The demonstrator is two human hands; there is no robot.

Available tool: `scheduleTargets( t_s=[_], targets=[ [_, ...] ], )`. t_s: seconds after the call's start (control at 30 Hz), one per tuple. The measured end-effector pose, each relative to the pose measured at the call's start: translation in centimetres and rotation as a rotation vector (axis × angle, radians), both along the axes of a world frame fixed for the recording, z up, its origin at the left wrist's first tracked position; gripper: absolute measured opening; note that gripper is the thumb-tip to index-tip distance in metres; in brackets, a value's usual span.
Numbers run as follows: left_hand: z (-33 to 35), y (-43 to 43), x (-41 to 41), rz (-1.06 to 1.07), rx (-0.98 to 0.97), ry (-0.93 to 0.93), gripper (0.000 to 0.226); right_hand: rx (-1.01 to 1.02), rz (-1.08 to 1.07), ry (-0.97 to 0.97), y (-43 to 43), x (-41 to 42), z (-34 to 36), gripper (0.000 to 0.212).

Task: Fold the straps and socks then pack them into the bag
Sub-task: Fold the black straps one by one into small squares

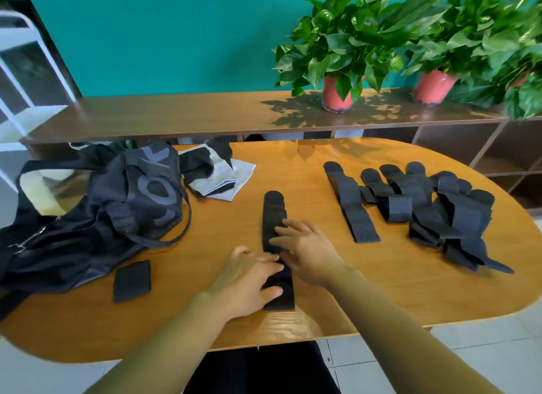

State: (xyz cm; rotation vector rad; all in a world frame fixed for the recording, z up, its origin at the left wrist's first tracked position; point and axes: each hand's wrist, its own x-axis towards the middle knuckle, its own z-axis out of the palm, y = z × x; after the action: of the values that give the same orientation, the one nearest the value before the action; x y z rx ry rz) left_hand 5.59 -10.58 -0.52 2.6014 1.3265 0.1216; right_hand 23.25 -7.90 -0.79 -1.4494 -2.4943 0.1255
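Observation:
A long black strap lies lengthwise on the wooden table in front of me. My left hand rests on its near end, thumb along the strap's edge, fingers stretched. My right hand lies flat on the strap's middle with straight fingers. A folded black strap sits to the left. Several unfolded black straps are spread at the right. Grey and black socks lie at the back, beside the open black bag on the left.
A wooden shelf runs behind the table and carries potted plants in red pots. A white frame stands at far left. The table's near edge curves just ahead of my body.

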Motion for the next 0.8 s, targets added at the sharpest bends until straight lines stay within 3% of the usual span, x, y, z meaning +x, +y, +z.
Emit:
scheduleTargets(
  t_s=[0.1,0.4,0.57,0.8],
  targets=[
    [-0.8,0.1,-0.5,-0.001,-0.02,-0.008,0.052,-0.165,-0.004,-0.136,1.1,0.1,-1.0,0.044],
    [-1.4,0.3,-1.2,-0.03,-0.064,-0.054,0.053,-0.312,-0.113,-0.266,6.7,-0.2,-0.9,0.051],
    [-2.0,0.3,-1.5,-0.039,-0.081,-0.055,0.082,-0.366,-0.174,-0.325,9.8,-0.5,-0.2,0.052],
    [-1.4,0.0,-1.1,-0.009,-0.063,-0.025,0.052,-0.379,-0.218,-0.311,10.2,-1.1,0.7,0.052]
  ],
)
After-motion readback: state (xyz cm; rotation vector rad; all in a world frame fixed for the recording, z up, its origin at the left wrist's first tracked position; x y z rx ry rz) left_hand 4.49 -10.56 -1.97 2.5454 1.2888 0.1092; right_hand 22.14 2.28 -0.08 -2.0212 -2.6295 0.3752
